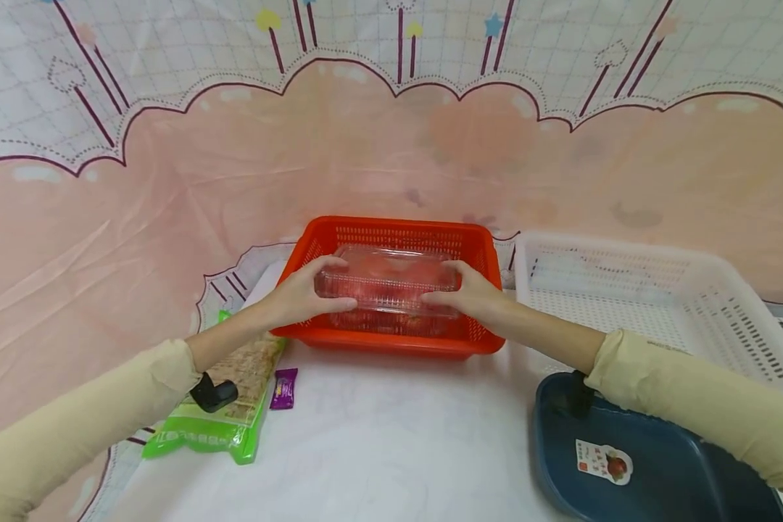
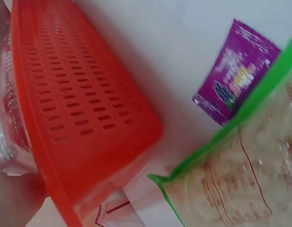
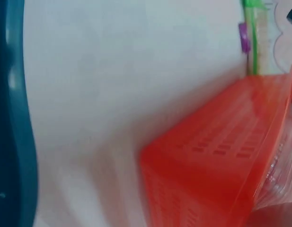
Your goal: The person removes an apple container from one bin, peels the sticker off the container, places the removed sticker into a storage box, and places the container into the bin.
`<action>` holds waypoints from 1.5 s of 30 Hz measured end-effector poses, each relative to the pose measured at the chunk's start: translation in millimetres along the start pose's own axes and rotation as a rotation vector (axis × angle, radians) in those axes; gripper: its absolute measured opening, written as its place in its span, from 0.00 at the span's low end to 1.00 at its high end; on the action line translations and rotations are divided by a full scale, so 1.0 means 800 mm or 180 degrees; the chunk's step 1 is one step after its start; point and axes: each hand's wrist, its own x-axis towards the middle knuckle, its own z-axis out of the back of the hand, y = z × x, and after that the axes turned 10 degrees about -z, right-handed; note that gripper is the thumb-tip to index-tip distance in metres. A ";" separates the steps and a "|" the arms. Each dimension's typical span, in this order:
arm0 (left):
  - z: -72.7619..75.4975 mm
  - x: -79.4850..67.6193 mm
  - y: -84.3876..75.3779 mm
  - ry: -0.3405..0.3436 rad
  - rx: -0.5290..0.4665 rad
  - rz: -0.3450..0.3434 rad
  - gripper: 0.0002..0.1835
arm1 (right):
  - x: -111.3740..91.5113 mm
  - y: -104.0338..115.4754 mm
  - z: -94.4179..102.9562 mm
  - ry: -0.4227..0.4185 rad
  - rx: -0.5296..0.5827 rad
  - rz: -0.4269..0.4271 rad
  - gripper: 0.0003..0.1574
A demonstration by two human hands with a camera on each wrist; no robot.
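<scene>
A clear plastic clamshell box [image 1: 391, 279] sits within the rim of a red perforated basket [image 1: 391, 346], its ribbed side toward me. My left hand [image 1: 305, 293] grips the box's left end, thumb along the near side and fingers over the far edge. At the opposite end my right hand [image 1: 479, 296] holds it the same way. Red shows through the clear plastic. In the left wrist view, part of the box [image 2: 13, 113] appears behind the basket wall [image 2: 79, 94]; the right wrist view catches only a corner of the box [image 3: 278, 177].
Left of the basket lies a green-edged bag [image 1: 241, 377] of pale food, with a small purple packet [image 1: 283, 388] beside it. A white perforated basket [image 1: 626, 254] stands at the right. In front of that is a dark blue tub [image 1: 652, 500] bearing a sticker.
</scene>
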 end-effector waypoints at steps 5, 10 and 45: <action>-0.004 0.008 0.003 0.0137 0.0124 -0.0025 0.45 | 0.015 -0.001 0.002 -0.0009 -0.0216 0.0169 0.63; -0.015 0.011 0.008 0.0291 0.0300 -0.0170 0.50 | 0.028 -0.012 -0.005 0.0079 -0.0840 0.0380 0.67; -0.018 0.022 -0.005 0.0851 0.0647 0.0273 0.47 | 0.032 -0.018 -0.011 0.0219 -0.1765 0.0470 0.69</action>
